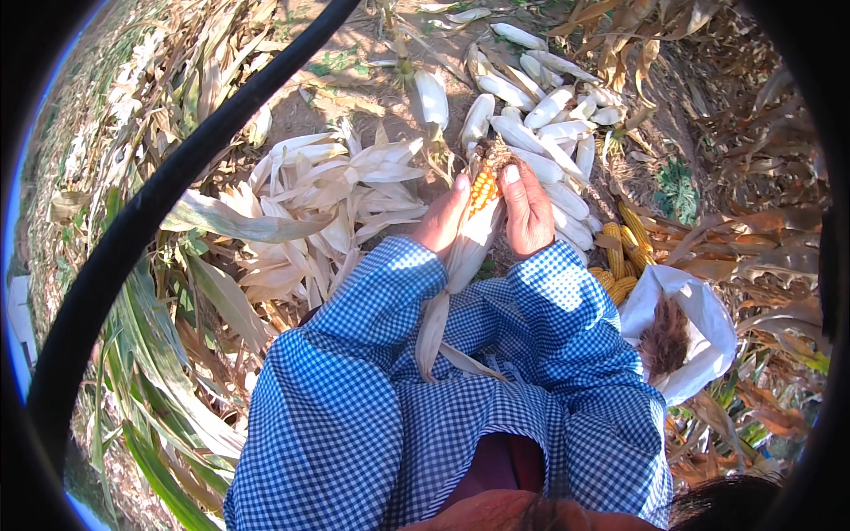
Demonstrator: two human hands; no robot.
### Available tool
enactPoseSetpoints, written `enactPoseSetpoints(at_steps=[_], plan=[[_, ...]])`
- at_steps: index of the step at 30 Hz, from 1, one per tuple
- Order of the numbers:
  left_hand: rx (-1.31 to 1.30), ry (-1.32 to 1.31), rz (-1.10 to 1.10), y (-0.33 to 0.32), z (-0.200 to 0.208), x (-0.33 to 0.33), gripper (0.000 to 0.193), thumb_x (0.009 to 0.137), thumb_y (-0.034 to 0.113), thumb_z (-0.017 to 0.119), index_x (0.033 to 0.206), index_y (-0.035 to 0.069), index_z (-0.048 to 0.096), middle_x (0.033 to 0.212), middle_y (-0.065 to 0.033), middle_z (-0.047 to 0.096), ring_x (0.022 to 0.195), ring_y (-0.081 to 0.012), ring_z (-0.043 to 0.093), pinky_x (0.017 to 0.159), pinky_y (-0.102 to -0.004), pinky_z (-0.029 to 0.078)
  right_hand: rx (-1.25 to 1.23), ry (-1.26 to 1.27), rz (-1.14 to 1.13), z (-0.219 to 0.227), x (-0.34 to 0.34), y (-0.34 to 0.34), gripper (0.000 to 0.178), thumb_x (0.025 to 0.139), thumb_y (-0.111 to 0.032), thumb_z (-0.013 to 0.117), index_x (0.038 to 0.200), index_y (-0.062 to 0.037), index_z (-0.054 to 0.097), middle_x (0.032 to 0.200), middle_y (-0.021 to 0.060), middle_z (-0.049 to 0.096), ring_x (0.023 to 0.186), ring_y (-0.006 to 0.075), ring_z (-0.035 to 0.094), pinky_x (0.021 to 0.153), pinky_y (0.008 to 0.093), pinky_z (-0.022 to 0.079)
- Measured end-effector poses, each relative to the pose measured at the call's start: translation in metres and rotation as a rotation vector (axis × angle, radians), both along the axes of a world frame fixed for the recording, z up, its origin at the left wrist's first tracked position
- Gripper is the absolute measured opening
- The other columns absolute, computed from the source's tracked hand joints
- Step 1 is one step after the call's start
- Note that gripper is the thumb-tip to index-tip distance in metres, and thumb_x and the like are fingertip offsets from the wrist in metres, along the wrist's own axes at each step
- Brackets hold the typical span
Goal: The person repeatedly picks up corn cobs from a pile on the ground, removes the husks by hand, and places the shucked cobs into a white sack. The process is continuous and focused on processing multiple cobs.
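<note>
An ear of corn is between my two hands in front of my chest, its tip pointing away from me. Orange-yellow kernels show on its upper part, while a pale dry husk still wraps the lower part and trails toward my lap. My left hand is closed round the husk on the left side. On the right, my right hand grips the ear near its tip, thumb raised along it; the fingers behind are partly hidden.
Pale unpeeled ears lie heaped ahead. Bare yellow ears sit at the right, beside a white sack holding brown corn silk. Loose husks cover the ground leftward. Dry stalks border the right; a black curved bar crosses the left.
</note>
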State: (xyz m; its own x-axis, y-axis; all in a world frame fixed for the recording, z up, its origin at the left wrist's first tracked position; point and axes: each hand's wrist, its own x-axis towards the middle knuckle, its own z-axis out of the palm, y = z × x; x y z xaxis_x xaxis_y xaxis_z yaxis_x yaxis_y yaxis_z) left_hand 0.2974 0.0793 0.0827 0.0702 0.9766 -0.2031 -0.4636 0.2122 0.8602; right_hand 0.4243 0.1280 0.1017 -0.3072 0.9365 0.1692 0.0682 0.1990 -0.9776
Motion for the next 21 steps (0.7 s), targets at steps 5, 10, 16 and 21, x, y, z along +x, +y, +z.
enactPoseSetpoints(at_steps=[5,10,16,21], plan=[[-0.031,0.09,0.026,0.003,-0.01,-0.007,0.062,0.096,0.049,0.029,0.124,-0.003,0.049,0.12,-0.0108,0.056,0.108,-0.016,0.052,0.095,-0.0277,0.038,-0.364,0.441,0.076,0.006,-0.003,-0.003,0.039,0.096,-0.026,0.043,0.121,0.0026,0.049,0.116,0.01,0.057,0.106,0.0174,0.052,0.095,0.0295,0.038],[0.072,0.215,0.078,0.003,-0.01,-0.004,0.059,0.097,0.047,0.033,0.122,-0.004,0.05,0.115,-0.0113,0.058,0.105,-0.0152,0.053,0.092,-0.0274,0.04,-0.546,0.615,0.086,0.007,0.001,0.0,0.036,0.096,-0.025,0.042,0.119,0.0016,0.049,0.115,0.0119,0.058,0.106,0.0215,0.054,0.093,0.0324,0.041],[0.055,0.244,0.147,-0.003,-0.01,0.005,0.054,0.084,0.038,0.064,0.114,-0.003,0.046,0.104,-0.0111,0.058,0.1,-0.0154,0.054,0.087,-0.0283,0.044,-0.473,0.713,0.062,-0.024,0.001,0.006,0.033,0.096,-0.02,0.041,0.118,0.0029,0.049,0.113,0.0135,0.058,0.102,0.0237,0.056,0.093,0.0359,0.043],[0.214,-0.017,0.245,-0.001,-0.009,0.012,0.074,0.07,0.013,0.08,0.125,-0.002,0.032,0.113,-0.0119,0.053,0.108,-0.0192,0.053,0.092,-0.0336,0.044,0.075,-0.118,-0.278,-0.053,-0.005,0.015,0.022,0.095,-0.012,0.044,0.108,0.0007,0.057,0.095,0.01,0.065,0.088,0.0171,0.06,0.079,0.0296,0.048]])
